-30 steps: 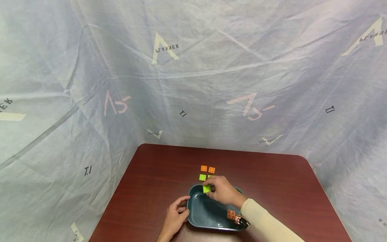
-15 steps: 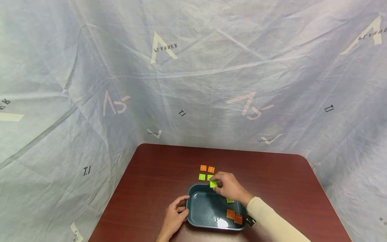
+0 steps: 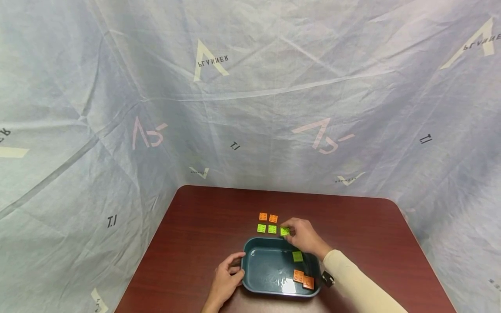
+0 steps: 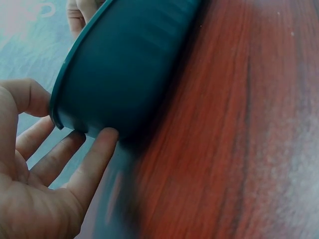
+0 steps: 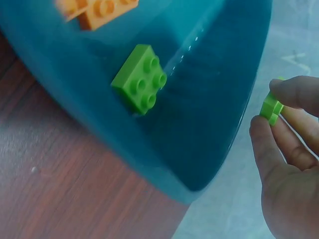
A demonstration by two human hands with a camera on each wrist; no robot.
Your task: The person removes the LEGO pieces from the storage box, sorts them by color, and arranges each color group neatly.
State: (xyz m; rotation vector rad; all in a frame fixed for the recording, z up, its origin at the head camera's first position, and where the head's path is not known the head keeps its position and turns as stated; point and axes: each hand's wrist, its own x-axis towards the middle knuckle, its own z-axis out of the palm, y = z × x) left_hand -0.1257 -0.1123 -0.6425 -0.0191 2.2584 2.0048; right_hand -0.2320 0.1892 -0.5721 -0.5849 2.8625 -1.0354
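Observation:
My right hand (image 3: 306, 237) pinches a lime-green toy building block (image 3: 284, 231) between thumb and fingertips, just beyond the tray's far rim. The studs and one side of this block (image 5: 271, 107) show in the right wrist view. Left of it, two more green blocks (image 3: 261, 228) form a row on the table. My left hand (image 3: 227, 278) holds the left end of a dark teal tray (image 3: 266, 265), fingertips against its rim and outer wall (image 4: 114, 74). Inside the tray, toward its right end, lie a green block (image 5: 139, 79) and two orange blocks (image 3: 298, 276).
Two orange blocks (image 3: 263, 216) lie behind the green row on the reddish-brown table (image 3: 195, 243). Pale printed cloth (image 3: 266, 130) hangs around the table's back and sides. A dark device (image 3: 328, 278) sits by the right wrist, close to the tray's right end.
My right hand has carried the green block from over the tray's far rim rightward and away, to the right end of the green row. My left hand stays at the tray.

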